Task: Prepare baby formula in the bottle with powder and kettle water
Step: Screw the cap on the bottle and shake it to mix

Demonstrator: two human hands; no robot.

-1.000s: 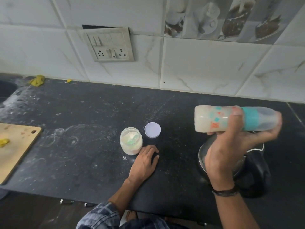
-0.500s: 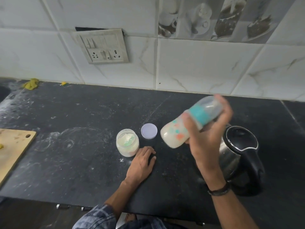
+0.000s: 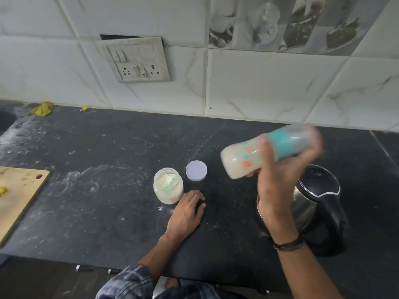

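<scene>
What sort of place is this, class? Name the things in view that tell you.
Most likely a home kitchen: a dark stone countertop beneath a tiled wall, an electric kettle standing on that countertop, and a wooden chopping board at its left edge.

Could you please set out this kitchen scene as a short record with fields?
bottle: milky liquid inside, held tilted near level above the counter
right hand: grips the bottle near its teal collar
powder jar: open, upright
lid: lies on the counter behind the jar
left hand: rests on the counter beside the jar
kettle: stands on the counter, partly hidden by the right hand
</scene>
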